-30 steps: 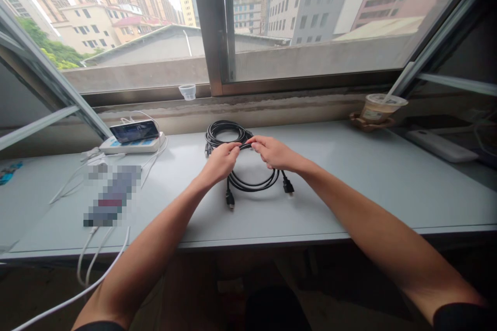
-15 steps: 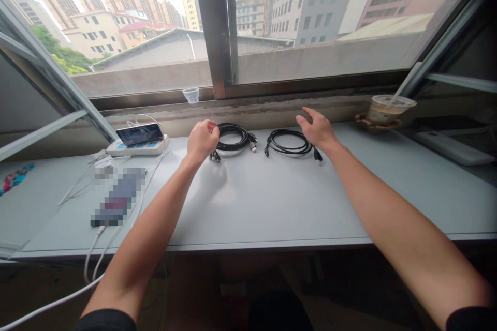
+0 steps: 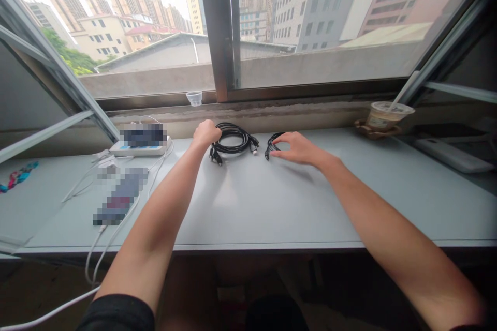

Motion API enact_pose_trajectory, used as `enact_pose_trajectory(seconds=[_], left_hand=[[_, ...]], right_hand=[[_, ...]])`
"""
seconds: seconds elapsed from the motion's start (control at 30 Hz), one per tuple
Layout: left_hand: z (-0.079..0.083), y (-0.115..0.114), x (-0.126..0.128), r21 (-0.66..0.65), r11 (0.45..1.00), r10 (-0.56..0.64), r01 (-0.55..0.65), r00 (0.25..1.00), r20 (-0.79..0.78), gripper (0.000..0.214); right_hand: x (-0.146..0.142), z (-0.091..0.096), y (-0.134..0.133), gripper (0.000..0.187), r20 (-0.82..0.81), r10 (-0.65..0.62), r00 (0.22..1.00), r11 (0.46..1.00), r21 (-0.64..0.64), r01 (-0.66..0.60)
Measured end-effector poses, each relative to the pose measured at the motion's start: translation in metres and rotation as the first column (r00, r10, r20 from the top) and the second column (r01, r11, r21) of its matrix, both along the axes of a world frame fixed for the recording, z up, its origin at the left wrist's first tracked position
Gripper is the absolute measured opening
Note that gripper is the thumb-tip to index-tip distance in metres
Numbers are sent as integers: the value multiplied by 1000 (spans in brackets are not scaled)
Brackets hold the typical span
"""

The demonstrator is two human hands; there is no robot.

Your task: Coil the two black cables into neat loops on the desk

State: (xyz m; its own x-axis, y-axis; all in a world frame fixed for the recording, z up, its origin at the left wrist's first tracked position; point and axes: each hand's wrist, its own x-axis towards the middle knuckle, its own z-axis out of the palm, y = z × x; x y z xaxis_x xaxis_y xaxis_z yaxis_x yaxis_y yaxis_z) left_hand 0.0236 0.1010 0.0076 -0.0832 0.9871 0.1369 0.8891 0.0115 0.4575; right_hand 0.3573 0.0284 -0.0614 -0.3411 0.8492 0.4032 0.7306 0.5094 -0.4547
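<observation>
Curling at the left edge of the left cable coil [image 3: 233,150], the left hand [image 3: 206,133] hides its fingertips, so I cannot tell if they pinch it. Arm outstretched, the right hand [image 3: 298,149] spreads thumb from fingers at the right cable coil [image 3: 271,141]. Both coils lie on the table [image 3: 248,207].

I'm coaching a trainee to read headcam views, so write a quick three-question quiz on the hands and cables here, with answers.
1. True or false: the left hand is at the left cable coil.

2. What hides part of the right cable coil?
A) the power strip
B) the right hand
C) the small clear cup

3. Fill in: the drink cup with a straw stands to the ____ of both coils.

Key: 1. True; 2. B; 3. right
</observation>
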Motion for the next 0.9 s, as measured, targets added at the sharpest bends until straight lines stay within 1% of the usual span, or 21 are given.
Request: enact_pose_trajectory(seconds=[0.07, 0.13, 0.2, 0.27, 0.33, 0.4, 0.43, 0.47, 0.5, 0.57, 0.63, 0.7, 0.8, 0.83, 0.9], left_hand=[[1, 1, -1, 11, 1000, -18, 17, 998, 56, 18], [2, -1, -2, 34, 999, -47, 43, 991, 126, 12], [4, -6, -1, 48, 996, -89, 80, 973, 212, 11], [6, -17, 1, 54, 990, -137, 127, 943, 304, 15], [8, -31, 3, 69, 979, -201, 191, 874, 442, 22], [11, -49, 7, 110, 955, -281, 277, 716, 639, 32], [12, -59, 9, 130, 943, -307, 306, 649, 696, 35], [13, -69, 12, 146, 927, -337, 345, 598, 727, 37], [15, -80, 15, 161, 913, -362, 375, 564, 742, 38], [18, -100, 20, 168, 863, -425, 477, 503, 753, 43], [21, -118, 24, 162, 799, -481, 580, 453, 751, 47], [24, -131, 26, 141, 750, -503, 647, 419, 756, 47], [27, -142, 23, 113, 684, -492, 720, 342, 801, 41], [26, -143, 21, 122, 666, -501, 736, 320, 804, 39], [23, -142, 18, 192, 647, -569, 738, 300, 766, 35]], right_hand=[[-1, 0, -2, 37, 26, 33, 999, 999, -42, -31], [-1, -2, -1, 37, 38, 25, 999, 998, -61, -23], [0, -4, 2, 37, 49, -2, 999, 997, -73, 5], [0, -4, 3, 35, 61, -20, 998, 997, -72, 25], [-4, -1, 1, 32, 28, -23, 999, 999, -26, 23], [-14, 6, -6, 29, -74, -5, 997, 998, 67, 10], [-21, 11, -12, 31, -142, 18, 990, 992, 123, 0], [-29, 16, -18, 33, -207, 48, 977, 984, 177, -11], [-38, 20, -25, 35, -263, 84, 961, 975, 222, -24], [-55, 29, -39, 37, -343, 130, 930, 959, 281, -31], [-67, 35, -50, 35, -375, 167, 912, 950, 308, -48], [-73, 38, -58, 30, -388, 184, 903, 946, 318, -56], [-72, 40, -65, 24, -403, 174, 898, 945, 325, -37], [-71, 41, -67, 24, -408, 169, 897, 945, 326, -30], [-72, 41, -70, 22, -424, 174, 889, 944, 329, -28]])
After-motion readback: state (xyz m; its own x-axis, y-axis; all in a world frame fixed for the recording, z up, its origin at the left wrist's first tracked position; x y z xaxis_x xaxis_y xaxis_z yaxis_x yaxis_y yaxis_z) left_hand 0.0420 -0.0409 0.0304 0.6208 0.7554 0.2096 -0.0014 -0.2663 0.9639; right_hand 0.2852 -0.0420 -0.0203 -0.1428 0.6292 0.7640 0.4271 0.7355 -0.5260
